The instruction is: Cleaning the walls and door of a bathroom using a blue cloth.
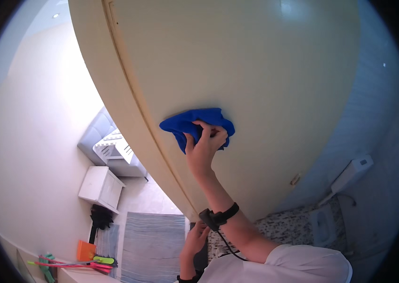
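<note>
A crumpled blue cloth [194, 118] lies against the flat face of a cream door [256, 88]. My right hand [206, 143] is closed on its folds, thumb at the left and fingers bent into the fabric. A black strap with a small device [217, 217] and a cable sits on my right forearm. Lower down, my left hand [196, 237] is beside the door's lower edge, its fingertips partly hidden behind the device; whether it grips the edge cannot be told.
To the left stand a white cabinet [95, 184], a grey upholstered bed [128, 168] and an orange box [86, 250] near brooms. A grey mat [153, 244] covers part of the floor. At right are a squat toilet [322, 224], a white cistern [353, 171] and a door handle [295, 179].
</note>
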The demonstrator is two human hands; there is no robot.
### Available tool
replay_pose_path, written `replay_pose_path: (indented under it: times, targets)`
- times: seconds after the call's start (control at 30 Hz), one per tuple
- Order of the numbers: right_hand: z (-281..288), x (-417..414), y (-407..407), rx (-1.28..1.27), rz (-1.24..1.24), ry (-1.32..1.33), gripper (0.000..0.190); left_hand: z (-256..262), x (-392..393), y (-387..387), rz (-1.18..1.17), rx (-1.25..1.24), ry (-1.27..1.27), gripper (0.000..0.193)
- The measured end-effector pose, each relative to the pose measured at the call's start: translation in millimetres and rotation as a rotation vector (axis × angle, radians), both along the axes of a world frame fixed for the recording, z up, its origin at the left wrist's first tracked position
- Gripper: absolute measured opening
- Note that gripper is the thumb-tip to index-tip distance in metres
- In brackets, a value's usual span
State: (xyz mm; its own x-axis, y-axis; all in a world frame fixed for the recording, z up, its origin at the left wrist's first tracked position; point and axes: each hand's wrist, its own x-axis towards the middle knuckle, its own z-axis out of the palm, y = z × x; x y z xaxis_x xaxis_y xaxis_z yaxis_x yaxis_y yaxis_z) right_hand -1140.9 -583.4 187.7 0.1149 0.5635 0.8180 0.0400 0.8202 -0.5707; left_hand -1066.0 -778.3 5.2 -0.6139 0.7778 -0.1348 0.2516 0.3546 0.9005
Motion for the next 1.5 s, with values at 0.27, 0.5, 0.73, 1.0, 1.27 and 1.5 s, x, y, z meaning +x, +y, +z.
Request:
replay_pose_path:
  times: [0.27,0.5,0.73,1.0,1.27,1.5]
  targets:
    - [19,48,40,0.04,0.036,-0.152,0.041,-2,5,33,-0.114,0.02,0.025,0.039]
    - [51,138,126,0.024,-0.052,-0.024,0.042,-4,23,69,-0.225,0.036,0.031,0.037]
    - [5,257,248,-0.123,-0.061,0.169,0.044,-17,59,102,-0.354,0.015,-0.002,0.038]
    - [-65,312,283,-0.387,0.241,0.303,0.043,-6,105,127,-0.379,-0.162,0.015,0.037]
    - [-48,318,269,-0.417,0.142,0.218,0.041,1,131,139,-0.366,-0.229,-0.067,0.041]
    - [-20,300,247,-0.268,-0.068,0.036,0.041,-13,96,126,-0.317,-0.153,-0.015,0.041]
